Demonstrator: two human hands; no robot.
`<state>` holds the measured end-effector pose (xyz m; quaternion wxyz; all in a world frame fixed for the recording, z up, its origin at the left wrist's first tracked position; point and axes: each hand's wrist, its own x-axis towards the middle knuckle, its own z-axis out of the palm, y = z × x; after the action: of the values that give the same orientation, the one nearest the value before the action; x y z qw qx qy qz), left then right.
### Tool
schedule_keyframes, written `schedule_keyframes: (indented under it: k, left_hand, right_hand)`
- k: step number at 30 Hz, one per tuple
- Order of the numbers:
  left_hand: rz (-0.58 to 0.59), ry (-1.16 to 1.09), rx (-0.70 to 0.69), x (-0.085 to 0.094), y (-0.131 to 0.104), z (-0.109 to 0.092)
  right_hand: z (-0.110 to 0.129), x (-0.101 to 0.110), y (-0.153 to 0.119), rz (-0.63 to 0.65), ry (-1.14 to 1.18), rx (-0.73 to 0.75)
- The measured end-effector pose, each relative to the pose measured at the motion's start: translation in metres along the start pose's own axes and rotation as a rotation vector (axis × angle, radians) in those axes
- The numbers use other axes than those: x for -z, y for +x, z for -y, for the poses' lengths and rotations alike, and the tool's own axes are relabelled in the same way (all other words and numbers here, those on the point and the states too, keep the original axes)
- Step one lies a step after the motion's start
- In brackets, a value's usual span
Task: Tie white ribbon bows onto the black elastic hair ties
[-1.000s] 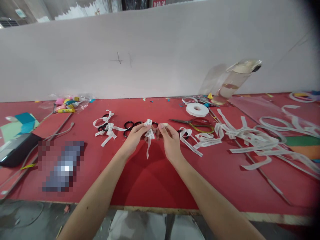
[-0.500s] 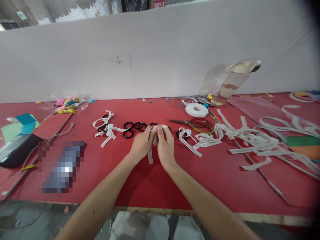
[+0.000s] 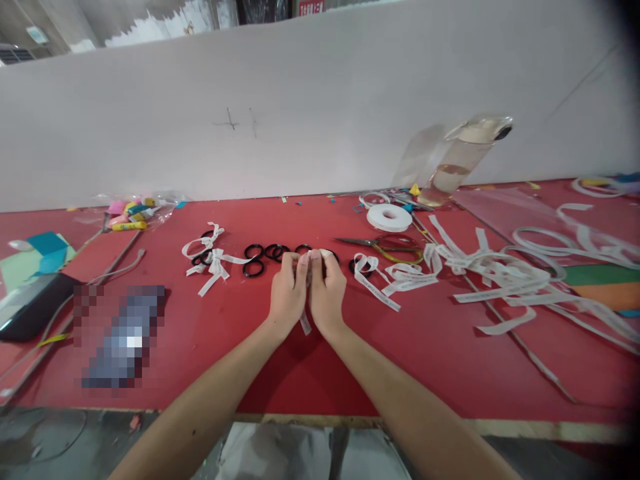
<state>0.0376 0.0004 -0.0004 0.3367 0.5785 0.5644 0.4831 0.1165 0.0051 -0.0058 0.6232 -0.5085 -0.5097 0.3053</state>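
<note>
My left hand [image 3: 289, 292] and my right hand [image 3: 327, 291] meet over the middle of the red table, thumbs side by side. Both are closed, pinching a white ribbon [image 3: 305, 324] whose tail hangs out below the fingers. Most of that ribbon is hidden by the hands. Just behind the fingertips lie several black hair ties [image 3: 276, 252]. To the left are black ties with white ribbon bows [image 3: 216, 264] on them. Right of my hands, a printed white ribbon [image 3: 377, 291] loops by another black tie [image 3: 367, 268].
Scissors [image 3: 385, 247] and a white ribbon roll [image 3: 389, 218] lie behind on the right. A water bottle [image 3: 463, 163] stands at the wall. Cut ribbons [image 3: 505, 273] heap at right. A pixelated dark object [image 3: 125, 337] and a black case [image 3: 37, 307] are at left.
My hands have drawn closer together, with the thumbs now touching or nearly so. The ribbon tail has swung a little to the right. The whole view has shifted slightly.
</note>
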Motion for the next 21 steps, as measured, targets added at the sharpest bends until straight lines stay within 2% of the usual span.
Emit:
schedule_keyframes:
  k: [7, 12, 21]
  left_hand:
    - [-0.031, 0.159, 0.005, -0.0008, 0.0023, 0.0042]
    - [0.003, 0.036, -0.037, 0.0001, 0.0048, 0.0051]
    - [-0.049, -0.065, -0.057, -0.0022, 0.0036, 0.0043]
  right_hand:
    - [-0.0016, -0.0008, 0.0019, 0.057, -0.060, 0.023]
    - [-0.0040, 0.0003, 0.0032, 0.011, -0.083, 0.004]
    - [-0.0042, -0.0010, 0.0025, -0.026, -0.086, 0.002]
